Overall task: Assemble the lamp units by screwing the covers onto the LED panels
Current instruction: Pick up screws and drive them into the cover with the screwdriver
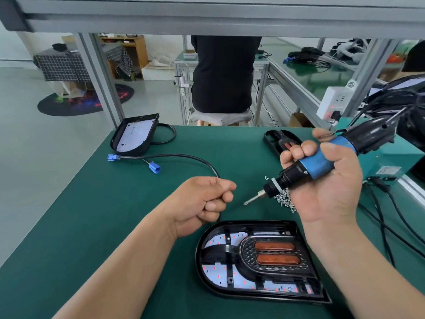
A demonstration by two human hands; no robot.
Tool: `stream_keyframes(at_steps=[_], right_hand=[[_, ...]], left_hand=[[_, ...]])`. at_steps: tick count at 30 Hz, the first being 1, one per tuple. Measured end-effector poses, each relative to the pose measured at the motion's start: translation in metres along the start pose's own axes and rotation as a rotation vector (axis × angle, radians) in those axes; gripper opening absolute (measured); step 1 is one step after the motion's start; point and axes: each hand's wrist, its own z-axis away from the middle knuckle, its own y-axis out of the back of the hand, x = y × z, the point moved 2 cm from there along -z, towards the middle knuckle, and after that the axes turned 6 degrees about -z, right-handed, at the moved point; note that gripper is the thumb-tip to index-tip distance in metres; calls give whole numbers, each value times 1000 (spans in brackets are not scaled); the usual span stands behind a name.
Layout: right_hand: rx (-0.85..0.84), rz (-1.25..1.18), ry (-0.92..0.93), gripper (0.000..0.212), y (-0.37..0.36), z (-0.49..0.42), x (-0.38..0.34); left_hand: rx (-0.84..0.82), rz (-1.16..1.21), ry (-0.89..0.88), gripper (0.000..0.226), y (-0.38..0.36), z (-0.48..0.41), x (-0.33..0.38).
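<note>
On the green desk [96,226] the near lamp unit [259,261] lies flat, its black cover [273,252] with two amber lenses seated over the white LED panel [218,276]. The right hand [326,180] has its fingers [299,153] clamped around a blue electric screwdriver [308,166], held above the desk with the bit [251,200] pointing down and to the left, clear of the cover. The left hand [204,203] hovers beside it, fingers curled together with thumb against forefinger; whether it pinches a screw I cannot tell. A heap of loose screws [286,200] lies just behind the right palm.

The step in hand looks to be loading a screw onto the bit. To do it well, the screw should seat squarely on the tip, the driver be brought upright over a screw hole in the cover, and the free hand steady the unit so that it cannot spin or slide on the mat. Pressing straight down before triggering should spare the head from stripping.

A second unit [134,137] with its cable [184,157] and blue connectors [154,168] waits at the far left, and another black cover [279,141] lies far right.
</note>
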Motion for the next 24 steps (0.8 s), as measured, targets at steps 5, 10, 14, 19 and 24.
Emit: stream_keyframes(at_steps=[5, 10, 14, 19, 24], right_hand=[[8, 1, 15, 20, 2, 0, -1], [34, -7, 22, 19, 3, -1, -1], [49, -23, 34, 18, 4, -3, -3], [44, -24, 41, 19, 4, -3, -6], [44, -32, 50, 19, 3, -2, -7]], left_hand=[[-39, 18, -12, 22, -3, 0, -3], [-28, 111, -47, 26, 0, -2, -3], [-71, 106, -51, 28, 1, -2, -3], [-91, 28, -57, 14, -2, -2, -4], [-82, -6, -70, 14, -3, -2, -5]])
